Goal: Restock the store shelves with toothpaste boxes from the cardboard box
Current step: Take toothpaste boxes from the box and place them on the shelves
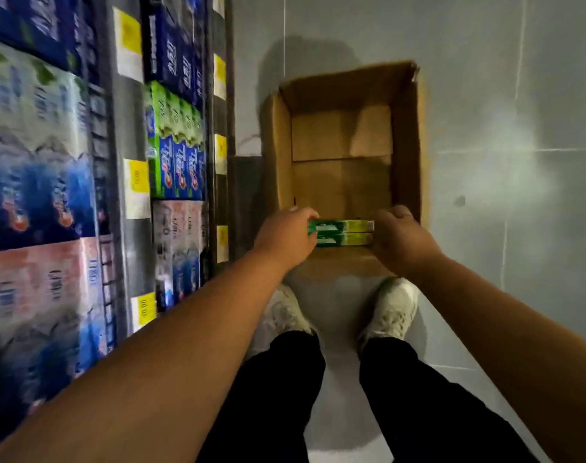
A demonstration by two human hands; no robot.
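Underfoot, grey tiles [505,105] hold the cardboard box [406,145] beside stocked shelves [133,101].

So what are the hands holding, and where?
Two long green toothpaste boxes, side by side. The left hand grips their left ends and the right hand their right ends, at the near end of the open brown cardboard box.
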